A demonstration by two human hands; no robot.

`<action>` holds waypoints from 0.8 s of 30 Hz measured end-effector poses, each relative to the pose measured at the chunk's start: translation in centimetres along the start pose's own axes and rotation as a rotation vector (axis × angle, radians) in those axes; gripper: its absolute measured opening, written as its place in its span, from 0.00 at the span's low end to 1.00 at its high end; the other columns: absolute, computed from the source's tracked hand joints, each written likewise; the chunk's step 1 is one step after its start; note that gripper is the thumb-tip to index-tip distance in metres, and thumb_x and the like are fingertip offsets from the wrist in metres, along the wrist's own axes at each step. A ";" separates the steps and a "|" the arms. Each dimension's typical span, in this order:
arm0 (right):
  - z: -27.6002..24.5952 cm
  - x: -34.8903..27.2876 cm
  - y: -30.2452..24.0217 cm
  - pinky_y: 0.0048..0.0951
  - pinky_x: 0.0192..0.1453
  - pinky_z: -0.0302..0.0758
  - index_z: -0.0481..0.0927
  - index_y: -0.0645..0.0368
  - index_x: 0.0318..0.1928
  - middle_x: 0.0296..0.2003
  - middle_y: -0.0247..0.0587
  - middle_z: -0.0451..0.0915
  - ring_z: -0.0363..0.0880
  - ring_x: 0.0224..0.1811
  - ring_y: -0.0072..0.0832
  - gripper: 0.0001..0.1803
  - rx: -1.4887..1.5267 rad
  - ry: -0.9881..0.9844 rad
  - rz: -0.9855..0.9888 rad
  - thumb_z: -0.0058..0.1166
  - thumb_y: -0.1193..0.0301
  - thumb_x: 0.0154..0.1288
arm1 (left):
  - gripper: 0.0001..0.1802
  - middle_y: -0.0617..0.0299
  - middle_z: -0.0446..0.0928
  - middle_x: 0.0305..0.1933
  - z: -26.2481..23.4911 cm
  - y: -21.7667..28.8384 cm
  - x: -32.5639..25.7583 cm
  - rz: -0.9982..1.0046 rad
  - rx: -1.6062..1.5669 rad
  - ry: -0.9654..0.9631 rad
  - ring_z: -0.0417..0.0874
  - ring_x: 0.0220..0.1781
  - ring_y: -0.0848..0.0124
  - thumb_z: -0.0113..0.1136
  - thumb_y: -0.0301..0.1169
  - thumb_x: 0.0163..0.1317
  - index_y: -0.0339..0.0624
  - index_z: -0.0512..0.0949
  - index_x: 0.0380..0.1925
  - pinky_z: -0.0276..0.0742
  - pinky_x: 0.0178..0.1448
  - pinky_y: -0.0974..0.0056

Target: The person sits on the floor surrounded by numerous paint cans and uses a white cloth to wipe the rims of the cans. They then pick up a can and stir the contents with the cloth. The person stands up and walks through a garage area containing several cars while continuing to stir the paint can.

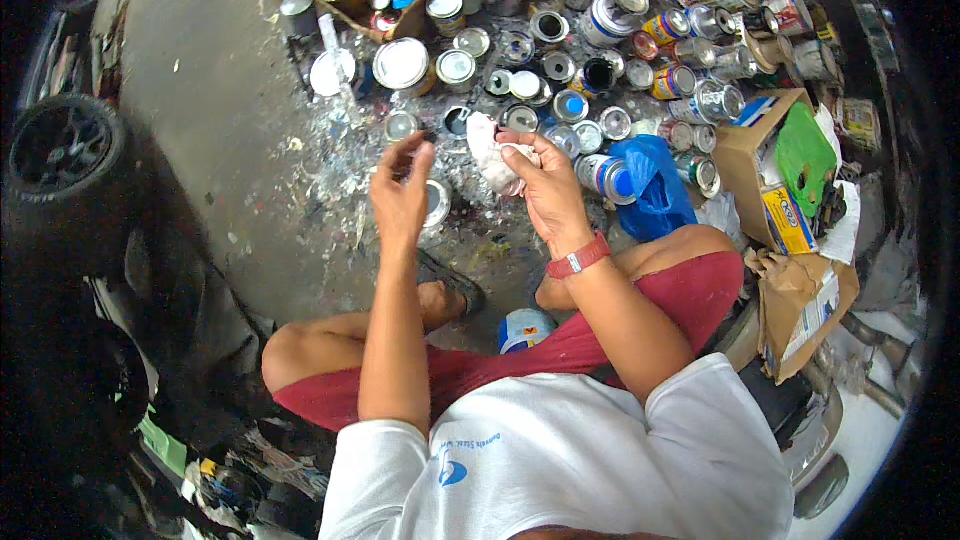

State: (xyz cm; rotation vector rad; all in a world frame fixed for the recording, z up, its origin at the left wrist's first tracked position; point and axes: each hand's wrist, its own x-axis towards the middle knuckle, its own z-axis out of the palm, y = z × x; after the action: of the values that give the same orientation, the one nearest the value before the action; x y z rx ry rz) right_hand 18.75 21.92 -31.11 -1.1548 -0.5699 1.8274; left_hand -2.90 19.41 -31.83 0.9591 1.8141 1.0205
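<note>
My right hand [548, 180], a red band on its wrist, grips a crumpled white rag [488, 152] between thumb and fingers. The rag has pinkish stains and hangs over the paint cans. To its left, my left hand [402, 190] is raised with fingers bent and a gap between them and the thumb. Nothing in it is clear to see, though a small dark spot shows by the fingertips. Just beyond that hand stands a small can [401, 125]. A round, pale-topped can [434, 202] is partly hidden behind it. Close to the rag sits an open can with dark insides [457, 121].
Many paint cans crowd the paint-spattered floor [330, 175] ahead, including a large white-lidded one [402, 64]. A blue plastic bag [655, 190] and a cardboard box [735, 175] lie right. A wheel [66, 148] stands left. Between my legs is a white-and-blue container [526, 330].
</note>
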 end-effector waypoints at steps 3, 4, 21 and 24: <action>2.7 -1.3 0.2 0.28 0.57 0.85 0.85 0.59 0.64 0.53 0.41 0.88 0.89 0.50 0.25 0.17 -0.225 -0.030 -0.136 0.64 0.76 0.77 | 0.22 0.54 0.90 0.58 0.1 3.9 -5.4 -0.099 -0.336 -0.009 0.88 0.60 0.68 0.72 0.34 0.76 0.38 0.85 0.65 0.83 0.65 0.61; 3.4 -1.9 0.2 0.29 0.59 0.85 0.85 0.60 0.64 0.54 0.41 0.88 0.89 0.52 0.26 0.18 -0.299 -0.043 -0.204 0.65 0.76 0.77 | 0.22 0.54 0.90 0.59 -0.2 4.1 -6.4 -0.135 -0.346 -0.028 0.89 0.60 0.67 0.73 0.33 0.75 0.38 0.86 0.65 0.83 0.66 0.62; -1.0 -2.9 5.7 0.43 0.57 0.83 0.92 0.59 0.53 0.47 0.52 0.91 0.91 0.49 0.46 0.14 -1.151 -0.298 -0.330 0.69 0.67 0.70 | 0.37 0.52 0.83 0.63 1.2 -14.5 -12.7 -0.305 -0.093 0.400 0.82 0.61 0.60 0.82 0.43 0.62 0.41 0.81 0.68 0.76 0.69 0.55; 0.5 -2.0 6.5 0.49 0.61 0.82 0.91 0.59 0.52 0.48 0.58 0.90 0.88 0.53 0.55 0.14 -1.324 -0.372 -0.372 0.67 0.68 0.68 | 0.57 0.44 0.75 0.75 1.4 -15.6 -11.7 -0.256 0.367 0.427 0.75 0.75 0.45 0.89 0.45 0.51 0.43 0.68 0.79 0.70 0.79 0.47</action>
State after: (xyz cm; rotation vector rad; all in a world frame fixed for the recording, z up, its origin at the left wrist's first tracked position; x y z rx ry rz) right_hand 15.87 16.93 -34.79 -1.3116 -2.2410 1.2214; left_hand -0.68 3.48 -43.00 0.7221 2.4703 0.7856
